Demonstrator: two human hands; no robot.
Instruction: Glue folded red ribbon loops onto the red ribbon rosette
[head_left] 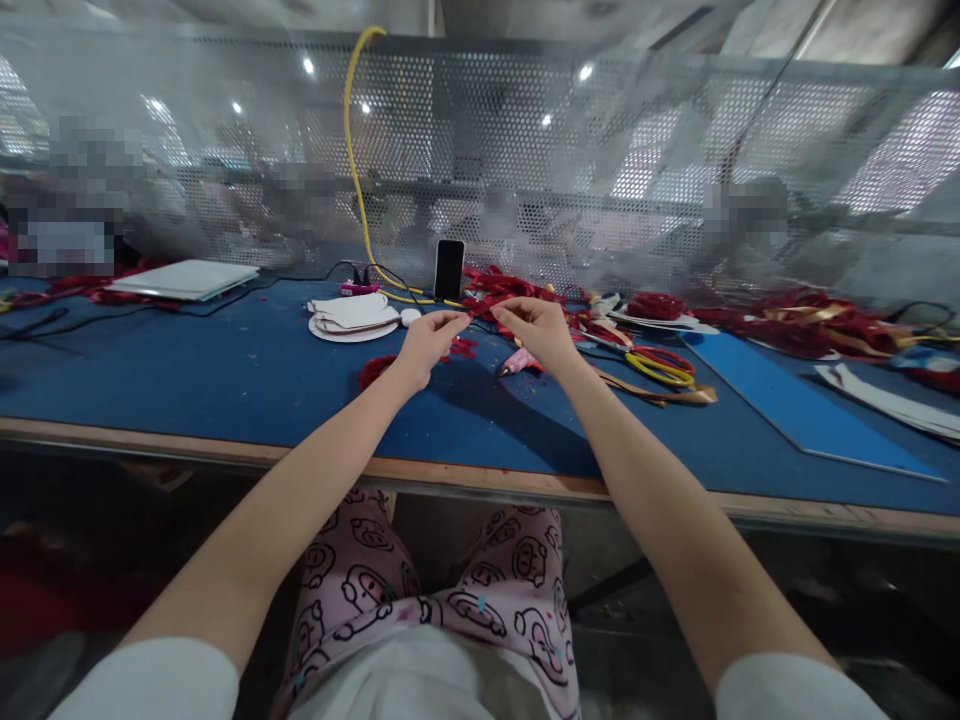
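My left hand point(429, 346) is raised over the blue table, its thumb and fingers pinched around what looks like a small piece of red ribbon point(471, 315). Facing it, a short gap away, my right hand point(541, 332) is also closed in a pinch; whatever lies between its fingertips is too small to make out. Loose red ribbon point(510, 288) is heaped just behind both hands. Below the right hand lies a pink glue gun point(517, 362), its nozzle pointing left. Red scraps point(461, 348) and a dark red bundle point(375, 372) rest near the left hand.
White cut-out pieces point(352, 322) are stacked at left, before an upright phone point(449, 268). Scissors point(661, 366) with red and yellow handles and gold ribbon point(675, 393) lie right. Further right is a blue board point(795, 400). A perforated metal screen point(517, 130) closes the back.
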